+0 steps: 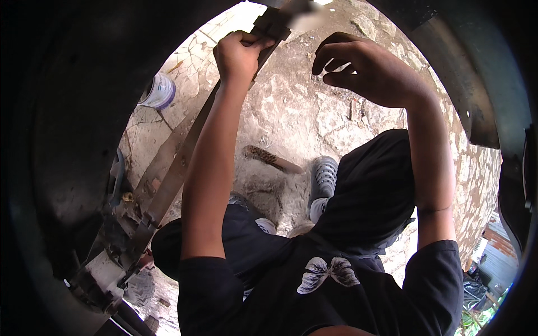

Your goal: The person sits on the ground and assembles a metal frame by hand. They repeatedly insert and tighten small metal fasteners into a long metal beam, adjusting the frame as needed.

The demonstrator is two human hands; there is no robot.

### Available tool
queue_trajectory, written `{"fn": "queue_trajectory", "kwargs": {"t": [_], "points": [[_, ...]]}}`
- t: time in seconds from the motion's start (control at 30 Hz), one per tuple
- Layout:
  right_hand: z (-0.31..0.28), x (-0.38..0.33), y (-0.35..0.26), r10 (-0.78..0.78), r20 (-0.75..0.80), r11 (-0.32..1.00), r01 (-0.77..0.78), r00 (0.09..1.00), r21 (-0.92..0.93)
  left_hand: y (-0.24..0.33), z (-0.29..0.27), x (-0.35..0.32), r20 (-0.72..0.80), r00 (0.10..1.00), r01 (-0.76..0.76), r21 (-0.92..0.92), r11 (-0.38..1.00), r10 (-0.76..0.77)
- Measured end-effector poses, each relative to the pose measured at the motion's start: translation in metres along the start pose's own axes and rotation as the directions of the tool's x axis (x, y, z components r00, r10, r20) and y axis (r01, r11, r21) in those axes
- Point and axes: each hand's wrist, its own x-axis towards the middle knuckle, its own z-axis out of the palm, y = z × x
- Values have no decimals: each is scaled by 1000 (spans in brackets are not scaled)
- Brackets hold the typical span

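Note:
My left hand (240, 55) is closed on a dark metal bar (188, 148) near its upper end, with the thumb pressed along it. Just above the thumb, a blocky dark bracket (272, 23) sits on the bar. Beyond that, the top end is blurred. To the right, my right hand (364, 70) hangs in the air with curved, parted fingers and nothing visible in them. It does not touch the bar. On the ground between my arms lies what looks like a wire brush (272, 158) with a wooden handle.
A white and purple bucket (159, 92) stands on the stony ground at the left. Large dark panels (61, 140) surround the view, with another curved panel (462, 78) at upper right. Metal parts (106, 274) are at lower left. Corrugated sheeting (500, 255) shows at lower right.

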Motion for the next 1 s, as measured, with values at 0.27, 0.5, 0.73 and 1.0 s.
{"fn": "queue_trajectory", "kwargs": {"t": [0.27, 0.5, 0.73, 1.0], "points": [[2, -6, -2, 43, 37, 999, -42, 998, -29, -19, -16, -28, 67, 995, 77, 22, 997, -78], [0, -12, 1, 54, 3, 998, -54, 999, 43, -2, 11, -3, -29, 998, 62, -40, 997, -64], [0, -8, 3, 62, 15, 998, -61, 998, -29, -22, -11, -28, 22, 1000, 1, 19, 1000, -2], [-2, -15, -3, 157, 62, 987, -155, 986, -30, -9, 2, -16, -50, 998, -44, 33, 998, 46]]}}
